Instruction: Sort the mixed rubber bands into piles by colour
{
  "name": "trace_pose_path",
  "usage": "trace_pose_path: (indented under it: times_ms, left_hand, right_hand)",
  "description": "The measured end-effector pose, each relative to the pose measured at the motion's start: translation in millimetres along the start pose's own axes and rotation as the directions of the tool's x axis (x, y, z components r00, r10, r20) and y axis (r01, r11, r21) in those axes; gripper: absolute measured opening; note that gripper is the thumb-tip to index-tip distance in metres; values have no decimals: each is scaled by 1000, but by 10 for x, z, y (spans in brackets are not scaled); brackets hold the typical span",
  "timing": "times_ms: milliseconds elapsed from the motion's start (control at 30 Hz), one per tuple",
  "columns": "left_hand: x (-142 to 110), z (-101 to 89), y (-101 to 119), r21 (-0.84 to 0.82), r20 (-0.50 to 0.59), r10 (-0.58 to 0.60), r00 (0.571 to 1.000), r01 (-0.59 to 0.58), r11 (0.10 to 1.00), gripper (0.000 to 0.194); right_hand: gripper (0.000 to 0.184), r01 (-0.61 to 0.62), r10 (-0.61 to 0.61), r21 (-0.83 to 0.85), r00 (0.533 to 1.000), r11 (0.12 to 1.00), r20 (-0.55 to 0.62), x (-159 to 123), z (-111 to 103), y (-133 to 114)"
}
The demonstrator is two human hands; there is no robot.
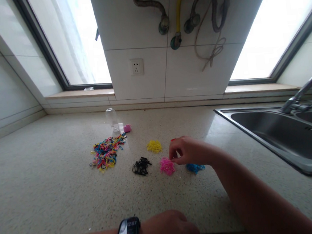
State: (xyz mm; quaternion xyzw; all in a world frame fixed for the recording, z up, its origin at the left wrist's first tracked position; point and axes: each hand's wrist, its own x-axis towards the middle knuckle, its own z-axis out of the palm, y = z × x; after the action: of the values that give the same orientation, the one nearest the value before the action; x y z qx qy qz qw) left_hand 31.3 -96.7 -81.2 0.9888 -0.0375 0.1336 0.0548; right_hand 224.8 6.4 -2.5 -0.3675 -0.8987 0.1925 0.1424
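Observation:
My right hand [186, 150] reaches over the counter, thumb and forefinger pinched at the right edge of a pink pile of small rubber bands [167, 166]. Whatever sits between those fingertips is too small to make out. A blue pile of bands [195, 168] lies partly under this hand, and a bit of red [173, 140] shows behind its knuckles. Left of the pink pile are black bands [141, 166], with yellow bands [154, 146] farther back. My left hand [168, 228], wearing a black watch [128, 233], rests curled near the counter's front edge; its fingertips are hidden.
A mixed multicoloured heap of bands [107, 152] lies to the left on the speckled counter [55, 191]. Behind it are a clear plastic bottle [112, 120] and a pink cap [127, 128]. A steel sink [271, 128] with a faucet [303, 89] occupies the right.

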Motion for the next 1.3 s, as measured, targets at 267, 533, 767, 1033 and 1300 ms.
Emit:
trace_pose_path:
  times_ms: [267,533,767,1033,1300]
  left_hand:
    - [-1,4,3,-5,3,10,1000,-10,1000,28]
    - [4,-32,2,13,7,-2,1000,2,1000,29]
    - [9,-18,13,5,4,2,1000,-2,1000,30]
    - [5,-43,32,10,-40,17,999,-17,1000,37]
    - [2,-1,27,-26,-53,-12,999,10,1000,38]
  right_hand:
    - [11,-32,33,-20,998,999,53,-37,50,68]
    - [8,11,-10,-36,999,999,34,-9,54,63]
    - [10,20,-21,83,1000,996,8,-28,16,75]
    - [23,-192,275,255,897,948,-346,33,43,587]
    - [33,-342,529,445,740,828,-416,78,46,1106]
